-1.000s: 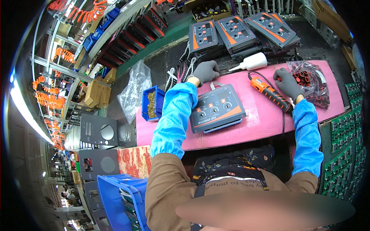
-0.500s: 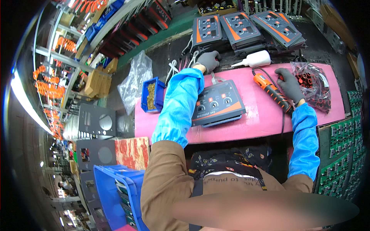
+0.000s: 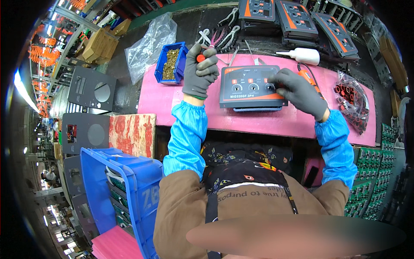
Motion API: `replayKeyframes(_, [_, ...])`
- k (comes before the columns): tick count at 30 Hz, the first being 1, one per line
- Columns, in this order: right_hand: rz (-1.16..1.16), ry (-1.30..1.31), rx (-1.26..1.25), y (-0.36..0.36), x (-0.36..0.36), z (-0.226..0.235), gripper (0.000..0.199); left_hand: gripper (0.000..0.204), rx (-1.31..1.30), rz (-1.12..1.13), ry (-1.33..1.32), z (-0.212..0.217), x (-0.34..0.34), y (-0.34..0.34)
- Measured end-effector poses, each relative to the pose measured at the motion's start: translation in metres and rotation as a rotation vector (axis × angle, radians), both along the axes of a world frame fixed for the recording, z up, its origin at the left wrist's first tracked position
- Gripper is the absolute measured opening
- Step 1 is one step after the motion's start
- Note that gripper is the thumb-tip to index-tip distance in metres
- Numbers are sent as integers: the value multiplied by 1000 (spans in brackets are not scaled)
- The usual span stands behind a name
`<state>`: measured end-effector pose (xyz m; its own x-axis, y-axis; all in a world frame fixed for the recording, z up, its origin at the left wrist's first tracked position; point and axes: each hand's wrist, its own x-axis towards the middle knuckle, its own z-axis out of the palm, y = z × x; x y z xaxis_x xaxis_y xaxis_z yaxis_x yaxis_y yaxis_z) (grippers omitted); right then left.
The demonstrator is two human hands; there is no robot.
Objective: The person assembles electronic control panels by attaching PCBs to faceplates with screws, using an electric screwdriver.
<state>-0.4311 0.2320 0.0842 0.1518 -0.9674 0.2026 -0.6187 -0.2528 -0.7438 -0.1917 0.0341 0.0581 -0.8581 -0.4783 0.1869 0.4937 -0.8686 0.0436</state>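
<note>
A dark grey control panel with an orange stripe and several dials lies on the pink mat. My left hand, in a grey glove, is closed in a fist left of the panel, round a handle with a round red end; the rest of that tool is hidden. My right hand, gloved too, reaches over the panel's right side, fingers bent together at the rightmost dial. What its fingertips hold, if anything, is hidden. Behind it lies an orange-and-black power screwdriver with a cord.
A blue bin of small brass-coloured parts stands at the left. A white squeeze bottle lies behind the panel. On the right is a clear bag of red-and-black knobs. More panels are stacked at the back; green circuit boards lie lower right.
My left hand has drawn back from the far edge of the mat, the red-ended handle in it. My right hand has moved left from beside the bag to the panel. The view has shifted.
</note>
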Motion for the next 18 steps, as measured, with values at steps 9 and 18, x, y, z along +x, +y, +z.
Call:
replayKeyframes(9, [48,217,93,-18,7,4,26,28,-12,84,-240,3,16,31])
replayKeyframes(18, [63,277,132,-25,13,8,25,26,-1224,580,-1021,4,-31,87])
